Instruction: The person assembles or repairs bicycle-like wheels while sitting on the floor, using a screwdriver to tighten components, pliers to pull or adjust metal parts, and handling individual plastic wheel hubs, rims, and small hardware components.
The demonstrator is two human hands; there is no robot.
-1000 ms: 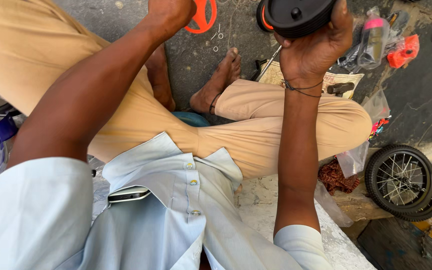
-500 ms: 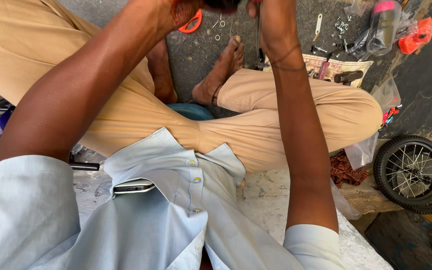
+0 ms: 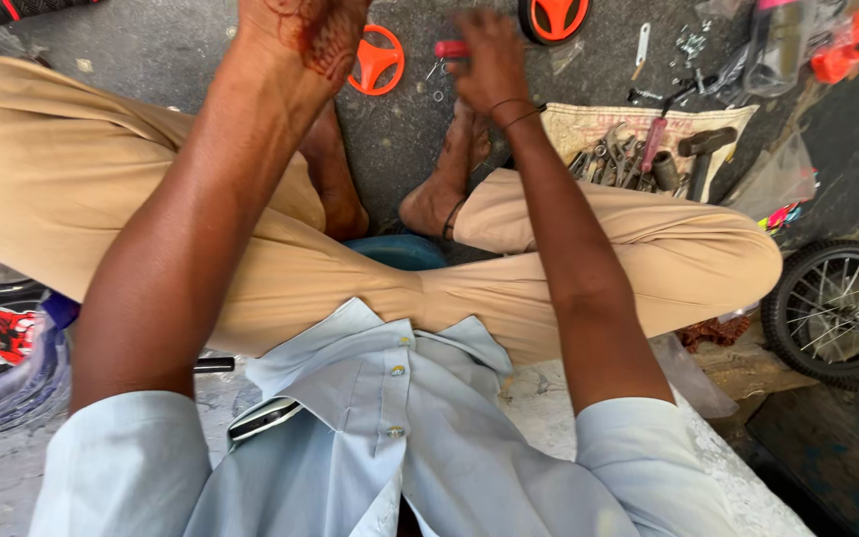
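Note:
I sit cross-legged on a dark floor with both arms stretched forward. My left hand (image 3: 300, 35), stained red on its back, hangs at the top edge next to a small orange toy steering wheel (image 3: 377, 60); its fingers are cut off by the frame. My right hand (image 3: 489, 55), motion-blurred, closes around a red-handled tool (image 3: 447, 48) just above the floor. A black toy wheel with an orange hub (image 3: 554, 18) lies on the floor just right of that hand. Small washers and screws are scattered near the tool.
A cloth (image 3: 589, 124) to the right holds several wrenches and a hammer (image 3: 703, 144). Beyond it are a plastic bottle (image 3: 777, 50) and an orange part (image 3: 847, 45). A spoked wheel (image 3: 837, 313) lies at right. A phone (image 3: 265, 418) sits in my shirt pocket.
My right hand no longer holds the black wheel, which now lies on the floor, and has dropped to the red-handled tool. My left hand has stayed near the orange steering wheel.

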